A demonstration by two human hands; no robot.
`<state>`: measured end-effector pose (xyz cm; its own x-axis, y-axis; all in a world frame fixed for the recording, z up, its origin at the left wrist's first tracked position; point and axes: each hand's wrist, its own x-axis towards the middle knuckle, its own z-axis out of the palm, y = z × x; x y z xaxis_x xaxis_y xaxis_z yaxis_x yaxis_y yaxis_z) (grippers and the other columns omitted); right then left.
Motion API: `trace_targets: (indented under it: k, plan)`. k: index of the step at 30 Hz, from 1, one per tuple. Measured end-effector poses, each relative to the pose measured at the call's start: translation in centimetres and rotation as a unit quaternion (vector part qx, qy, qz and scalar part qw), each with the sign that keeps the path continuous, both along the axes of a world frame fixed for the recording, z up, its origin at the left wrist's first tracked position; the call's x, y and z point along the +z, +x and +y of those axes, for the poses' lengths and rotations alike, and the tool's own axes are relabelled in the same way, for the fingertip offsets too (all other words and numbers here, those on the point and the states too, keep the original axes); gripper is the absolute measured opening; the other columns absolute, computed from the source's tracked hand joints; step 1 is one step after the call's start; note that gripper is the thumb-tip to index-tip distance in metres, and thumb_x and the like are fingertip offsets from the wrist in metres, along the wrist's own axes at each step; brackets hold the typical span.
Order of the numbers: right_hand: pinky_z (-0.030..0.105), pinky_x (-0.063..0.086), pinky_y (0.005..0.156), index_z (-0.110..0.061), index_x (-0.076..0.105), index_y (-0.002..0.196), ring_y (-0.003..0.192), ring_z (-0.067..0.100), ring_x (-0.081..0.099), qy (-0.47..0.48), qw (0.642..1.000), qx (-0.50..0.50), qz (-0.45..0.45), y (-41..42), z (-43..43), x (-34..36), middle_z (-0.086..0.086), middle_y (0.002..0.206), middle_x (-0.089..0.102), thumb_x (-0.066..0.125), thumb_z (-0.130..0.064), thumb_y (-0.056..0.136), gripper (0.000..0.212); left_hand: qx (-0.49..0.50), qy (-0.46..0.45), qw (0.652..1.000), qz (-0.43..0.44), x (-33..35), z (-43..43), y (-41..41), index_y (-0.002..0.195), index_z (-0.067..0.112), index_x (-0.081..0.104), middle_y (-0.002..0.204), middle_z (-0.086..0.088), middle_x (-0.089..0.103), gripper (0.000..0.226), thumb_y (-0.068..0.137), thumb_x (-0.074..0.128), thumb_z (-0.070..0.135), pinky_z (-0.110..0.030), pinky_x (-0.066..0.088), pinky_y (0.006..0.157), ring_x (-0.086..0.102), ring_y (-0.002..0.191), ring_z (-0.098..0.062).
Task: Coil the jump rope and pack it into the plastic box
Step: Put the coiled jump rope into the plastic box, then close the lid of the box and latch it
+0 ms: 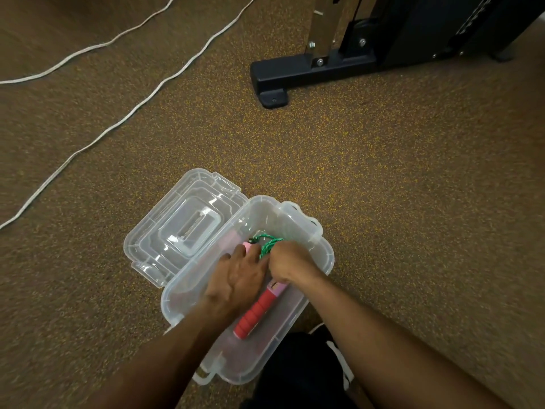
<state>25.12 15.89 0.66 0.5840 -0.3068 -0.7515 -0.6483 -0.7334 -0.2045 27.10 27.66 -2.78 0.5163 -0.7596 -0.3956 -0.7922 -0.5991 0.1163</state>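
Both hands are seen inside the clear plastic box point(320, 262), which sits on the speckled floor point(413, 202) with its hinged lid point(180, 228) thrown open beside it. The jump rope point(269, 245) is already in the box: green braided cord is bunched just beyond the fingers of the right hand point(290, 262), which are curled closed around the bundle. The left hand point(239, 274) is laid flat, fingers spread narrowly over a pink handle end point(247, 247), pressing rather than gripping. A red foam handle point(255, 314) lies below the right hand, angled toward the near wall. The cord is judged light, soft and springy, likely to uncoil when released; the foam grips look stiff enough and non-slip, so they are the better hold. The box is thin, light plastic and may slide if pushed. Packing is judged nearly done; the coil is to be pinned down while the lid is swung over. A white cable point(118, 122) and a black machine base point(312, 69) lie well beyond the hands.
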Motion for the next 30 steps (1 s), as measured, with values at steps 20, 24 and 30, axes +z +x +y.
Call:
trace_targets:
  k: [20,24,30]
  plan:
    - [0.037,0.052,0.094,-0.024,0.066,0.127,0.114,0.025,0.064,0.068,0.985,-0.054,-0.148,-0.9,-1.7,1.4,0.002,0.128,0.068,0.052,-0.021,0.096,0.034,0.2,-0.157,0.967,0.032,1.8,-0.3,1.0,0.114,0.027,0.059,0.108,0.0,0.067,0.027,0.094,0.044,0.035,-0.038,0.054,0.07,0.068,0.09,-0.027]
    - [0.032,0.053,0.083,-0.029,0.069,0.107,0.096,0.018,0.07,0.144,0.965,-0.084,-0.202,-0.6,-3.5,3.8,-0.005,0.105,0.071,0.061,-0.028,0.095,0.014,0.277,-0.239,0.931,0.016,5.8,1.2,3.2,0.101,0.032,0.064,0.094,0.01,0.073,0.021,0.089,0.049,0.04,-0.036,0.054,0.071,0.068,0.087,-0.021]
    - [0.036,0.055,0.077,-0.033,0.066,0.102,0.083,0.012,0.069,0.185,0.952,-0.044,-0.24,2.4,-5.0,7.2,-0.007,0.097,0.07,0.061,-0.029,0.097,0.008,0.343,-0.257,0.903,0.031,6.4,3.4,9.4,0.102,0.031,0.067,0.096,0.014,0.074,0.02,0.091,0.056,0.044,-0.035,0.054,0.074,0.069,0.089,-0.018]
